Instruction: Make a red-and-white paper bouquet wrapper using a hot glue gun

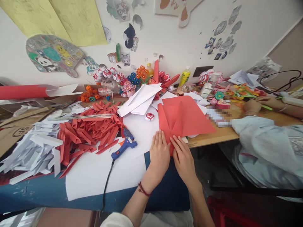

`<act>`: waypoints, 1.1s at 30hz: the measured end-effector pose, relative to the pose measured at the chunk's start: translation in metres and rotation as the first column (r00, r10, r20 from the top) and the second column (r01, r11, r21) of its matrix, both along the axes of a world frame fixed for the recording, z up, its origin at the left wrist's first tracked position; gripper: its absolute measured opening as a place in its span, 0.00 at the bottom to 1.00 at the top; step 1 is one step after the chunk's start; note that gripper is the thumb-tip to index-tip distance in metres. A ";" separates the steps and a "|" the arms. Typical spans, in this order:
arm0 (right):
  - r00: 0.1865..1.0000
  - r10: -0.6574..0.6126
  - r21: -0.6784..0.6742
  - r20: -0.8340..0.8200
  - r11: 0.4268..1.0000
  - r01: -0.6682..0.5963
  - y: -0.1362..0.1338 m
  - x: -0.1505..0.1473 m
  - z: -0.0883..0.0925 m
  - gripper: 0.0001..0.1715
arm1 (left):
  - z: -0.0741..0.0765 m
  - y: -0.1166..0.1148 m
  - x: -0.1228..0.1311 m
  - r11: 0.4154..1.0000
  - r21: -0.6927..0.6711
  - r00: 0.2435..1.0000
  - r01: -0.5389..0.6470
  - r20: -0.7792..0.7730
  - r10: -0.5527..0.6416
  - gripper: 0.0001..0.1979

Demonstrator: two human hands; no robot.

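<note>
1. The red paper point(175, 116) is being held down to the right of the glue gun point(124, 145), with its broad part reaching farther beyond it.
2. Judging by its thinness, very little weight is being carried by the paper; it is probably behaving as moderately stiff when flat, and springy where it is being bent.
3. Little slipperiness is being suggested by the matte surface, yet tearing or stray creasing is likely being risked under a hard pinch.
4. The surest hold is seemingly being offered by the layered, folded near end, with the flat fingers being spread on both sides of the fold.
5. There, the left hand point(159, 153) is being laid flat, fingers extended and unclenched; the right hand point(183, 154) is likewise being rested with lengthened fingers. No grip is being seen in either of the 2 hands.
6. A plain, bright red is being shown, with creases being drawn together toward the near end, a narrow flap being raised on the side nearer the glue gun, and 1 sharp corner being pointed away from it.
</note>
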State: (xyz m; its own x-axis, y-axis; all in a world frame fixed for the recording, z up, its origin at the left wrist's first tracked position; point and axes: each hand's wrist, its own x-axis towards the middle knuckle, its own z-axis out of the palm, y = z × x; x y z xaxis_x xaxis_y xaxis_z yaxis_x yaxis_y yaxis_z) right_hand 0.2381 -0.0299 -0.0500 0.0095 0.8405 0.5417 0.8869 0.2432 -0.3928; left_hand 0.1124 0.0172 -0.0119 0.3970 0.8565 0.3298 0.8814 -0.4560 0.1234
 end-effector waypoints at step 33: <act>0.999 -0.034 -0.011 -0.037 0.999 0.034 0.001 -0.004 0.005 0.30 | -0.008 -0.088 -0.044 0.948 0.251 0.978 0.195 0.021 -0.206 0.23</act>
